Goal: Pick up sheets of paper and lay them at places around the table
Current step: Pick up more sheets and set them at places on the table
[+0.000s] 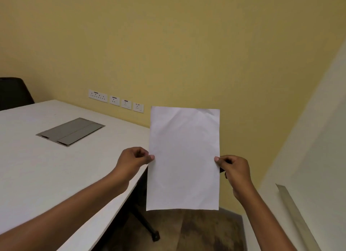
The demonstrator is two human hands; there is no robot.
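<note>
I see a plain white, slightly creased sheet of paper (184,157) held upright in the air, off the right edge of the pale white rectangular desk (28,157) and above brown patterned carpet (206,230). My left hand (132,160) has its grip pinched shut on the sheet's left edge, thumb in front; my right hand (235,171) pinches the right edge the same way. Set flush into the desk top is a grey metal cable hatch (71,131). The wall behind is mustard yellow (168,44), carrying a row of white power sockets (116,101) just above the desk's far edge. A black chair back (13,92) shows at the far left, and a black desk leg (148,226) stands on the carpet.
</note>
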